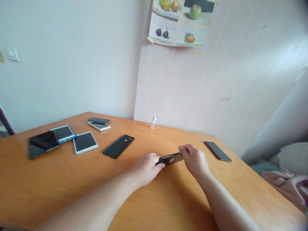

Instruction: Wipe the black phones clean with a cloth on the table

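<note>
A dark smartphone (171,159) is held tilted above the wooden table, with a small pale patch on the face turned toward me. My left hand (148,168) grips its left end between thumb and fingers. At the opposite end, my right hand (194,160) is closed on the upper right corner. Some of its fingers are hidden behind the phone. Left of my hands lies a black phone case (118,146), open side up, with a round hole near one end. Another dark phone (218,151) rests flat to the right.
On the table's (134,205) left are a black tablet (44,143), a blue-edged tablet (64,132) and a white tablet (85,142). Behind them, a dark phone (98,120) overlaps a white phone (99,126). A small clear spray bottle (153,122) stands near the back edge.
</note>
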The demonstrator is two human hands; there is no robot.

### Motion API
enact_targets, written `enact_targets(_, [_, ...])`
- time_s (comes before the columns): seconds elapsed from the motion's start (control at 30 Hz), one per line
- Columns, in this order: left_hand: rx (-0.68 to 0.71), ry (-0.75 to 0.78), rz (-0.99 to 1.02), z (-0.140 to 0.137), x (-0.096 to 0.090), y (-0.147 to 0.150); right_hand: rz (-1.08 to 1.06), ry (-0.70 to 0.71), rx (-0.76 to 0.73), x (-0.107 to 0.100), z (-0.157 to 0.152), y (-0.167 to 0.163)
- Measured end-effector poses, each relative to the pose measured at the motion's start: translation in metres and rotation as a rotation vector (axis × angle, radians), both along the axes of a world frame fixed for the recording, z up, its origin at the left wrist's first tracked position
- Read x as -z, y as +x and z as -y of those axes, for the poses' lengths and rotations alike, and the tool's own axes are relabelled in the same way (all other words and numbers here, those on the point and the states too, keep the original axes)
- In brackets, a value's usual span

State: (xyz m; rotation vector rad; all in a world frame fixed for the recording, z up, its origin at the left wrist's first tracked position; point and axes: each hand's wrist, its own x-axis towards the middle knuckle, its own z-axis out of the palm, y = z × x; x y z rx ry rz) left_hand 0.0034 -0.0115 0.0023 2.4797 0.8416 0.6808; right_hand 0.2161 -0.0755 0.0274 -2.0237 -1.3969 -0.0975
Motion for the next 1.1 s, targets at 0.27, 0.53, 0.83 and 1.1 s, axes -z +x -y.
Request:
enact_targets(0.27, [0.008,0.003,0.012,0.0,0.002,0.001,0.003,0.042,-0.128,0.002,0.005,-0.026])
enact_targets(0.53, [0.014,-0.012,0.0,0.0,0.0,0.0,0.004,0.029,-0.147,0.0,0.004,-0.025])
enact_targets(0.83, [0.019,0.014,0.012,0.0,0.002,0.0,0.004,0.025,-0.066,0.002,0.005,-0.01])
enact_targets(1.1, [0.046,0.008,-0.001,0.001,-0.001,0.0,0.0,0.011,-0.295,0.0,0.009,-0.051])
